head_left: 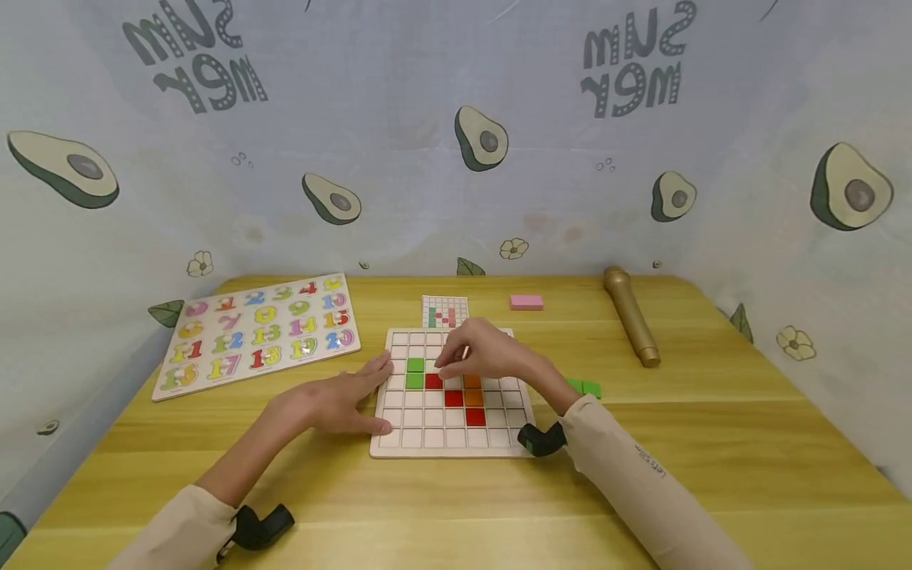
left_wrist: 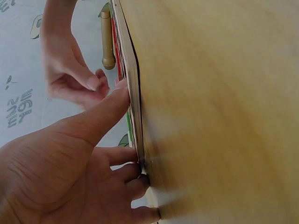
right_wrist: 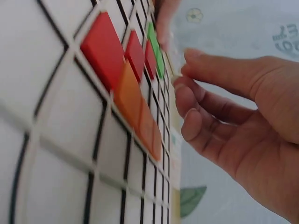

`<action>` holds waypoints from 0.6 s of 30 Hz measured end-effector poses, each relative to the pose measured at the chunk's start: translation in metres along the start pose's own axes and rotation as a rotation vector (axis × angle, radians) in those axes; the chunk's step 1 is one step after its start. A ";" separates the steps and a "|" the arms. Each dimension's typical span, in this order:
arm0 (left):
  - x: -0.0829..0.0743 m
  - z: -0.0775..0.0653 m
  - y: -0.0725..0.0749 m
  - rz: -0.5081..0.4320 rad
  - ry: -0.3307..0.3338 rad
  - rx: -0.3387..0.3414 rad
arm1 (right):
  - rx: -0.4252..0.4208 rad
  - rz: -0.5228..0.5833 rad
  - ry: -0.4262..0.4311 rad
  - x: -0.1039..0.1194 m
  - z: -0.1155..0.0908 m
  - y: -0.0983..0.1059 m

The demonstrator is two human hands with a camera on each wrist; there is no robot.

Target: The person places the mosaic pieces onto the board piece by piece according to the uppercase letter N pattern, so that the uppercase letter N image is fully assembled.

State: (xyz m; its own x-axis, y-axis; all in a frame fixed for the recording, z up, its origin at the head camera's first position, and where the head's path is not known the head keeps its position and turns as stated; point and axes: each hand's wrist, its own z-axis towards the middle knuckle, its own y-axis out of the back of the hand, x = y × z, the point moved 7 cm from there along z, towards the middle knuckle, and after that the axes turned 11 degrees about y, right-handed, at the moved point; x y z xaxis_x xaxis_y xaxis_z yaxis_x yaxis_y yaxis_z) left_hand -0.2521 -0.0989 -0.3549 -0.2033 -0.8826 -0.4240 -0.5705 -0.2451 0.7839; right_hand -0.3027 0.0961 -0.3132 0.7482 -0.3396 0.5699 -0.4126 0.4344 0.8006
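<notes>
A white grid board lies on the table, holding two green tiles, a diagonal of red tiles and orange tiles. My left hand rests at the board's left side, fingers spread, its thumb against the rim in the left wrist view. Over the board's middle is my right hand, thumb and index fingertips brought together near the leftmost red tile. In the right wrist view its fingers are bent; I cannot tell whether something small sits between the fingertips.
Behind the board lies a small pattern card, with a pink block to its right. A number puzzle board is at the left. Loose green tiles lie beside the right forearm, and a gold microphone lies farther right.
</notes>
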 end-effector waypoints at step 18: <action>0.000 -0.002 -0.001 -0.005 -0.049 -0.011 | 0.031 0.145 -0.175 -0.053 -0.106 0.053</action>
State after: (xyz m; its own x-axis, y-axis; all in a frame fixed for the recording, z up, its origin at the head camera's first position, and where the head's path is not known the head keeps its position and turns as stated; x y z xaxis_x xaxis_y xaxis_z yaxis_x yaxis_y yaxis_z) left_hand -0.2501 -0.0994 -0.3548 -0.2393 -0.8608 -0.4491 -0.5631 -0.2537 0.7865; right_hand -0.3089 0.2259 -0.3211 0.5791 -0.4162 0.7010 -0.5276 0.4642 0.7114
